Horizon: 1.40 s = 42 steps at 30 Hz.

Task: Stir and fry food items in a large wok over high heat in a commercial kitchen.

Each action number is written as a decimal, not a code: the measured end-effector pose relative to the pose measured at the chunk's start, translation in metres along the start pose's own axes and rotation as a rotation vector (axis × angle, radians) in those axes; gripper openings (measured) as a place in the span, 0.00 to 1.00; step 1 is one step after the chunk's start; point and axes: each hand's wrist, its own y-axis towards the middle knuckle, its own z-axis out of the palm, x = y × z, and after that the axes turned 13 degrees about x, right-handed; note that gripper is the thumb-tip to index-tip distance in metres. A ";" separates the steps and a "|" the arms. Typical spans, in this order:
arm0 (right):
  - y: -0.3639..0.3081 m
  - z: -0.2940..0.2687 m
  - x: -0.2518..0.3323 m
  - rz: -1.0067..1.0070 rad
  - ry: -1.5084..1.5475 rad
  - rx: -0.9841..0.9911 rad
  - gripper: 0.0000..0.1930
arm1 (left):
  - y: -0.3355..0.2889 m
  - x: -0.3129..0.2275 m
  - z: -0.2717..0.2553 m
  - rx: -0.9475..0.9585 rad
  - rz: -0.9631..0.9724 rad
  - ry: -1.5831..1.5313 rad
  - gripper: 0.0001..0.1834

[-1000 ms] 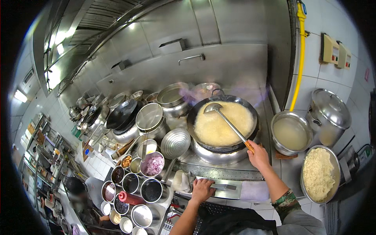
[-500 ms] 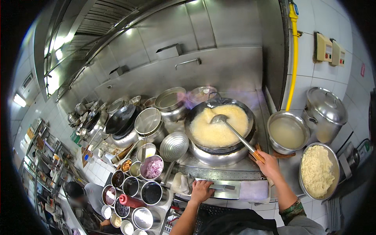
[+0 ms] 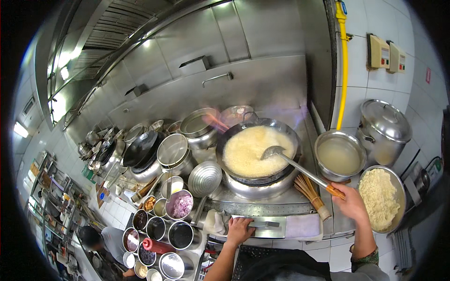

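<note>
My right hand (image 3: 352,204) is closed around the wooden end of a long-handled metal ladle (image 3: 305,169). The ladle's bowl sits at the right side of the frothy pale-yellow contents (image 3: 247,146) of a large black wok (image 3: 219,157), which stands on a round burner. At the stove's front edge, my left hand (image 3: 240,230) has its fingers curled over the left end of a flat grey handle (image 3: 267,224). A folded white cloth (image 3: 215,222) lies left of that hand, and a pale folded towel (image 3: 302,226) farther right.
A bamboo brush (image 3: 311,196) lies below the ladle handle. To the right stand a bowl of cloudy liquid (image 3: 339,157), a lidded pot (image 3: 385,122) and a bowl of pale crumbly food (image 3: 380,201). Left are a perforated skimmer (image 3: 205,179), sliced onions (image 3: 181,206) and a red bottle (image 3: 157,245).
My right hand has moved right and slightly down, drawing the ladle's bowl from the wok's middle toward its right side. The bamboo brush is now uncovered. My left hand stays at the handle.
</note>
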 end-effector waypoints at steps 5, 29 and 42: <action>-0.018 -0.030 0.008 -0.015 0.011 0.015 0.23 | -0.003 -0.002 -0.002 -0.035 0.012 0.023 0.23; 0.056 0.040 -0.008 -0.092 -0.028 0.061 0.22 | 0.001 -0.004 -0.001 -0.022 -0.025 0.008 0.23; 0.125 0.110 0.001 -0.164 -0.059 0.054 0.23 | 0.001 -0.004 0.001 0.020 -0.058 0.018 0.26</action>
